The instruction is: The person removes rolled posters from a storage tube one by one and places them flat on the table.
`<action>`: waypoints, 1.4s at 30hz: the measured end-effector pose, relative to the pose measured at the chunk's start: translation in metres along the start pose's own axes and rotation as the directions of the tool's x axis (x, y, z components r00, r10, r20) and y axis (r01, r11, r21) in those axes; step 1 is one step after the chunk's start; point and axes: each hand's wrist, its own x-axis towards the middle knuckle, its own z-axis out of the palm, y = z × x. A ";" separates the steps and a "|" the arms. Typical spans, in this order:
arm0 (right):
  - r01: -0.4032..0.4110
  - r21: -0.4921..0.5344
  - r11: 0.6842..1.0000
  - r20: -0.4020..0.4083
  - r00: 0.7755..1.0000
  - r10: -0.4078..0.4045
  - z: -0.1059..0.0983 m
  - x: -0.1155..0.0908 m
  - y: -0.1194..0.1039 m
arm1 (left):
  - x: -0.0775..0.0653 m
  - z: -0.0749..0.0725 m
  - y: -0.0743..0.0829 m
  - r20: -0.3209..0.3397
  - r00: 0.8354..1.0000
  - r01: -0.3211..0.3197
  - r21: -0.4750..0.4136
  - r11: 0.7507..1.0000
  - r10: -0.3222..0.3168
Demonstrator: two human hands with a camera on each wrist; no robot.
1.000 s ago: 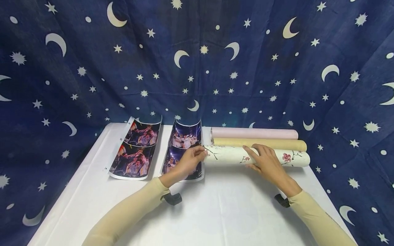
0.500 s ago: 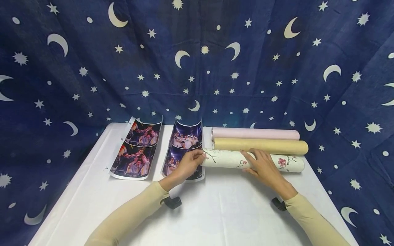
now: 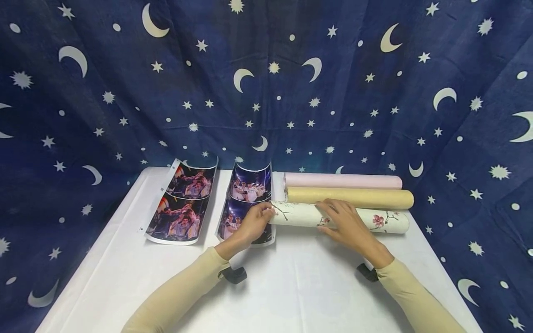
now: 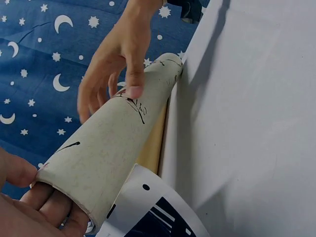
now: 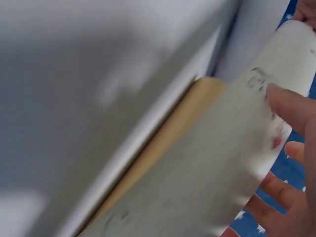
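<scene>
A cream wallpaper roll (image 3: 300,214) printed with dark branches and red blossoms lies at an angle in front of two plainer rolls. At its left end my left hand (image 3: 254,223) pinches the rim; in the left wrist view the thumb is outside and several fingers (image 4: 52,207) are inside the hollow end. My right hand (image 3: 345,226) spans the middle of the roll, thumb on the near side and fingers loosely spread over the far side. In the right wrist view, the thumb (image 5: 289,106) lies at the printed surface, and the fingers stand apart beyond it.
Behind the floral roll lie a yellow roll (image 3: 354,197) and a pink roll (image 3: 341,180). Two curled photo posters (image 3: 181,217) (image 3: 250,182) lie to the left on the white table (image 3: 283,286). A blue moon-and-star curtain (image 3: 200,83) hangs around the table.
The floral roll has come toward me, away from the yellow roll, and slightly left. My right hand has slid left along it, while my left hand keeps its hold on the end.
</scene>
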 end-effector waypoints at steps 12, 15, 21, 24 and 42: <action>-0.044 0.077 0.996 0.136 0.990 0.033 0.008 0.032 -0.021 | 0.004 0.001 -0.002 -0.042 0.999 0.011 -0.027 1.000 -0.012; -0.046 0.061 0.997 0.160 0.986 0.036 0.010 0.034 -0.022 | 0.004 0.001 -0.002 -0.060 0.998 0.013 -0.033 0.999 -0.015; -0.039 0.026 0.999 0.179 0.983 0.034 0.012 0.033 -0.022 | 0.001 -0.003 -0.004 -0.041 0.998 0.052 -0.106 0.993 -0.056; -0.030 0.014 0.999 0.168 0.985 0.027 0.012 0.033 -0.023 | 0.001 -0.005 -0.004 -0.038 0.998 0.053 -0.109 0.993 -0.058; -0.011 0.000 1.000 0.125 0.992 0.011 0.013 0.028 -0.023 | -0.008 -0.024 -0.006 -0.076 0.996 0.031 -0.072 0.997 -0.036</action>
